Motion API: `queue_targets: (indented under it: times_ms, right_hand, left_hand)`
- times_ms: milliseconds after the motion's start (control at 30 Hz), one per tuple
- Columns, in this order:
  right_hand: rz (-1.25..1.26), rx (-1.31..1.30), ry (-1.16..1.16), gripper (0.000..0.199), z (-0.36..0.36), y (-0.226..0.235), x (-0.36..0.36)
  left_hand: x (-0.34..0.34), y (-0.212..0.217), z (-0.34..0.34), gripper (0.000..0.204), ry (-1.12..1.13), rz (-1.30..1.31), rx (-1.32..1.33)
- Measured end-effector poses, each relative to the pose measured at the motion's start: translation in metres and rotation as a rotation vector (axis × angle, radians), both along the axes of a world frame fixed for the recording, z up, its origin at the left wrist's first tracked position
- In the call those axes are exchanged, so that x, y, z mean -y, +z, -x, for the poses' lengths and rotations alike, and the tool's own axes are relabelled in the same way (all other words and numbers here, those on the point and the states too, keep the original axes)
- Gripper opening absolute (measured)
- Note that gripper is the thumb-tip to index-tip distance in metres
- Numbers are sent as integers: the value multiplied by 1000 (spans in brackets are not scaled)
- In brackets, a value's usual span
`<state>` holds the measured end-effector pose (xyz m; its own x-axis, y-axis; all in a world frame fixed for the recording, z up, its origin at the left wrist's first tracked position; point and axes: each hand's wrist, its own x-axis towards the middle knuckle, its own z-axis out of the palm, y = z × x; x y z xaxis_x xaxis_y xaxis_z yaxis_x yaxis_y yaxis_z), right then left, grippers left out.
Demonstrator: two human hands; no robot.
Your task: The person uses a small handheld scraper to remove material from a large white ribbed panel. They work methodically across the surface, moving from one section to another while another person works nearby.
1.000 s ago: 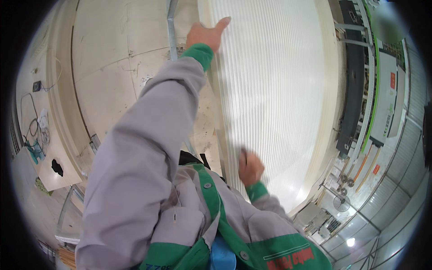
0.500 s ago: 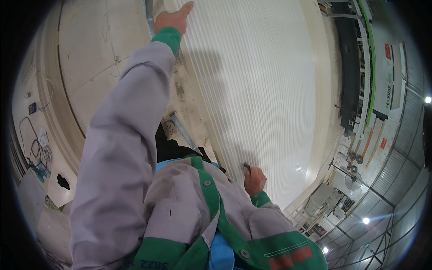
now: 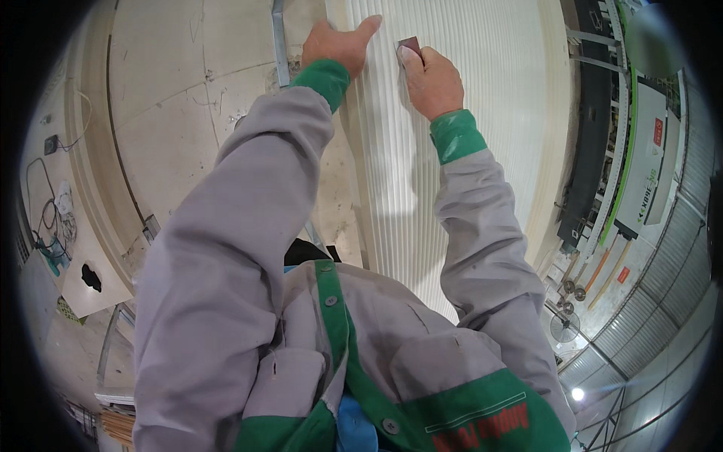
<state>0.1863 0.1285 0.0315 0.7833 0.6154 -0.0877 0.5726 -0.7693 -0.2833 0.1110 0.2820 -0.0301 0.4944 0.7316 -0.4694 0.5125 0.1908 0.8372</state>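
A long pale panel (image 3: pixel 497 120) with fine parallel grooves stretches away in front of me. On its left edge, near the far end, lies my left hand (image 3: pixel 343 47). Its thumb reaches out over the panel, apart from the other fingers, which are partly hidden. Just to the right, my right hand (image 3: pixel 435 81) grips a small flat reddish-brown piece of sandpaper (image 3: pixel 408 43) against the grooves. Its thumb is whitish with dust. Both forearms, in grey sleeves with green cuffs, stretch forward, and their shadows fall on the grooves.
Left of the panel is a pale, stained floor (image 3: pixel 162 68) with a metal strip (image 3: pixel 280 45). At the far left, cables (image 3: pixel 49 203) lie on a light surface. A long machine with a green stripe (image 3: pixel 625 143) stands on the right, with a fan (image 3: pixel 565 325) nearer me.
My right hand has moved far forward along the panel with the sandpaper, from near my body to beside my left hand. The head view has shifted, so the left hand appears further right.
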Motion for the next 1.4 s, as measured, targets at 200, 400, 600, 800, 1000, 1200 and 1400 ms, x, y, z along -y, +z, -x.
queue_targets:
  times_ms: [200, 400, 600, 800, 1000, 1200, 1400]
  right_hand:
    - [-25, -56, -42, 40, 62, 4, 69]
    - [-127, -193, -240, 25, 186, 16, 187]
    - [-145, -178, -246, 22, 255, 22, 260]
    - [29, -179, -278, 18, 309, 33, 318]
    - [6, 34, -170, 27, 262, 15, 263]
    - [-27, 144, -57, 40, 71, -24, 47]
    - [5, 368, 84, 44, -114, -28, -184]
  left_hand:
    - [1, 6, 1, 99, -38, 4, -10]
    - [7, -6, -2, 104, -19, -79, -49]
    - [-6, -41, -15, 97, -321, -654, -112]
    - [-15, -40, -12, 106, -103, 96, -6]
    - [-2, -41, -18, 97, 188, -285, -24]
    - [5, -31, -5, 82, 91, -26, 97]
    - [5, -5, 0, 77, 37, 53, 106]
